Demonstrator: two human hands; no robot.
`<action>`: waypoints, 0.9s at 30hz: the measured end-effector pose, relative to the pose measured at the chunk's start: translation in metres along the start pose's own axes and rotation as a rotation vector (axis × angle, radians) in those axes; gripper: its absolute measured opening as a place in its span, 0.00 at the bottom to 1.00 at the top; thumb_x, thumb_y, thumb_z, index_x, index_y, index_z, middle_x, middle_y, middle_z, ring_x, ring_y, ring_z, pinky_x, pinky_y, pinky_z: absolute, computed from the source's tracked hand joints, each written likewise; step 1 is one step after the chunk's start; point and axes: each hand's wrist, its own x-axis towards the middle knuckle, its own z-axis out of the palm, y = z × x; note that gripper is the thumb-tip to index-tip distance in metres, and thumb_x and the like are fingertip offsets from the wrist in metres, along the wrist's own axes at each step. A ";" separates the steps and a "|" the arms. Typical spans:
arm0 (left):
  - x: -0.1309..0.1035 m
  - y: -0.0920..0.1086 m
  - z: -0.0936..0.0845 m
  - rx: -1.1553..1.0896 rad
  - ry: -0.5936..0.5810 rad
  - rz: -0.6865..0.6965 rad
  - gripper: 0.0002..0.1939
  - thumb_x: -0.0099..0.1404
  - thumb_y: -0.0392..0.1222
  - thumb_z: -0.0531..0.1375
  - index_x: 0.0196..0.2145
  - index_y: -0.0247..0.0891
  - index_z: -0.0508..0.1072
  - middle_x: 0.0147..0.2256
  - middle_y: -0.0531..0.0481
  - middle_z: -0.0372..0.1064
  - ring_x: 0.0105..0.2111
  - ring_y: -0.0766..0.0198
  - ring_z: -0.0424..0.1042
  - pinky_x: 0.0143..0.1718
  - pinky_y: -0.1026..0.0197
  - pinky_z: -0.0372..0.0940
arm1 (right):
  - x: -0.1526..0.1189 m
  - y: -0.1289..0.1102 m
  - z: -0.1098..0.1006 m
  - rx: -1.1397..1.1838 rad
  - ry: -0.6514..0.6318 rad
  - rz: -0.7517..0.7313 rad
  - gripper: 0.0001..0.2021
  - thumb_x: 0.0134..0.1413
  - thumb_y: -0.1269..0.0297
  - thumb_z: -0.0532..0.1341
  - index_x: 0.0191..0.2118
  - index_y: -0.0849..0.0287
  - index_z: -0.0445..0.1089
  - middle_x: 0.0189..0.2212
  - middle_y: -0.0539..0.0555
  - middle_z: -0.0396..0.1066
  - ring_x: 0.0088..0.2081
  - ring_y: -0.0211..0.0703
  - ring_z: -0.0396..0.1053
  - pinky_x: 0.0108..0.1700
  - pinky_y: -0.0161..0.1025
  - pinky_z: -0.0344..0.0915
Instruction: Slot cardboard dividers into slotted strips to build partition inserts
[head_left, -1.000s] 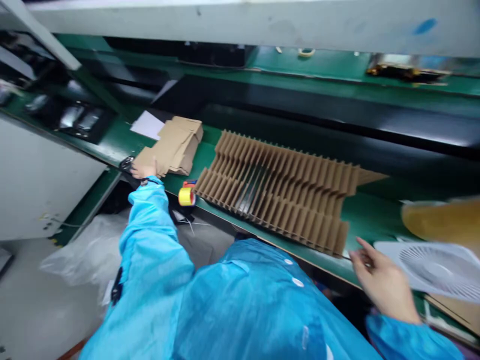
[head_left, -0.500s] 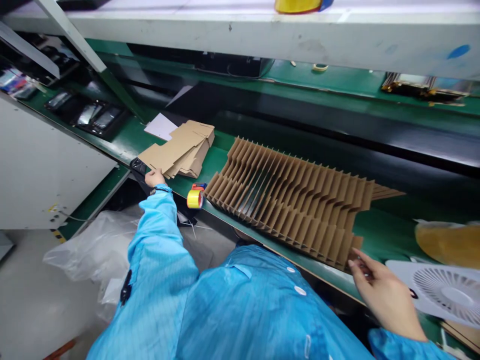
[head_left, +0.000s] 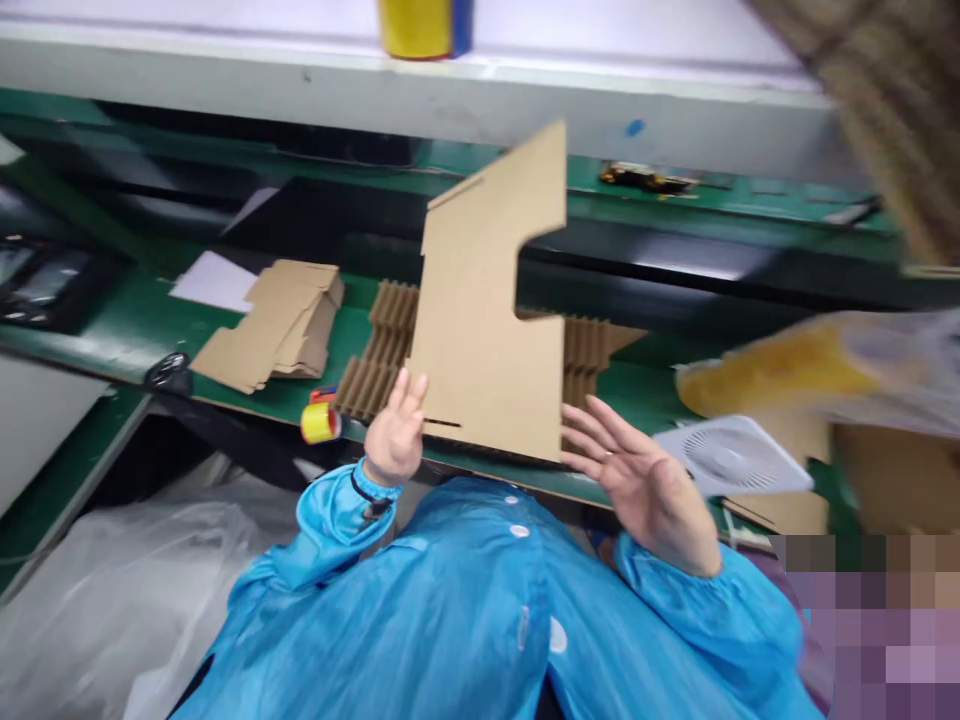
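Note:
A die-cut cardboard sheet (head_left: 480, 290), with a notch in its right side, is raised over the bench in a tilted position. At its lower left edge, my left hand (head_left: 396, 432) grips it with the fingers close together. My right hand (head_left: 645, 480) is open, fingers spread, their tips at the sheet's lower right edge; whether they press on it I cannot tell. Behind the sheet, and partly hidden by it, stands a cardboard divider grid (head_left: 375, 345). A pile of flat cardboard sheets (head_left: 289, 320) lies to the left.
A yellow tape roll (head_left: 320, 423) sits at the bench's front edge. To the right are a white fan (head_left: 739, 455) and a plastic-wrapped yellow roll (head_left: 780, 365). A shelf edge (head_left: 300, 75) crosses above. Another person's purple sleeve (head_left: 806, 610) shows at lower right.
My left hand has come from the pile to the middle, and a cardboard sheet is now raised there. My right hand has left the grid's right end and opened. The view has shifted right.

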 end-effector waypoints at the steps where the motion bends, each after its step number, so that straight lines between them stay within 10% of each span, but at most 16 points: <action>1: 0.003 0.015 0.012 -0.070 -0.062 0.083 0.14 0.70 0.32 0.45 0.52 0.43 0.54 0.58 0.38 0.63 0.63 0.53 0.53 0.48 0.50 0.71 | -0.003 -0.005 0.002 0.018 -0.015 -0.003 0.46 0.49 0.28 0.44 0.64 0.58 0.54 0.58 0.67 0.64 0.52 0.56 0.69 0.43 0.52 0.73; 7: 0.010 0.077 0.067 -0.318 -0.188 0.309 0.13 0.69 0.29 0.48 0.51 0.33 0.62 0.57 0.34 0.63 0.64 0.50 0.45 0.51 0.52 0.70 | -0.026 0.001 -0.022 -0.057 0.416 0.144 0.43 0.48 0.45 0.63 0.66 0.54 0.48 0.56 0.64 0.66 0.38 0.49 0.76 0.27 0.41 0.74; 13: -0.004 0.106 0.116 -0.274 -0.570 0.351 0.17 0.69 0.35 0.54 0.54 0.32 0.66 0.60 0.35 0.59 0.65 0.48 0.46 0.61 0.41 0.57 | -0.048 -0.002 -0.070 -0.605 0.765 0.150 0.31 0.53 0.51 0.58 0.61 0.60 0.59 0.46 0.64 0.73 0.26 0.47 0.74 0.27 0.44 0.73; 18: -0.012 0.108 0.136 -0.172 -0.780 0.335 0.22 0.67 0.41 0.59 0.56 0.32 0.66 0.60 0.35 0.58 0.63 0.44 0.52 0.60 0.35 0.55 | -0.041 -0.005 -0.079 -1.007 0.667 0.182 0.27 0.55 0.59 0.51 0.60 0.63 0.60 0.46 0.64 0.73 0.41 0.54 0.75 0.44 0.49 0.71; 27: -0.021 0.107 0.139 -0.135 -0.799 0.357 0.20 0.68 0.35 0.55 0.57 0.33 0.65 0.61 0.35 0.58 0.63 0.47 0.54 0.62 0.36 0.51 | -0.017 0.004 -0.081 -1.133 0.542 0.163 0.28 0.57 0.62 0.49 0.62 0.66 0.57 0.46 0.66 0.73 0.43 0.56 0.72 0.47 0.51 0.67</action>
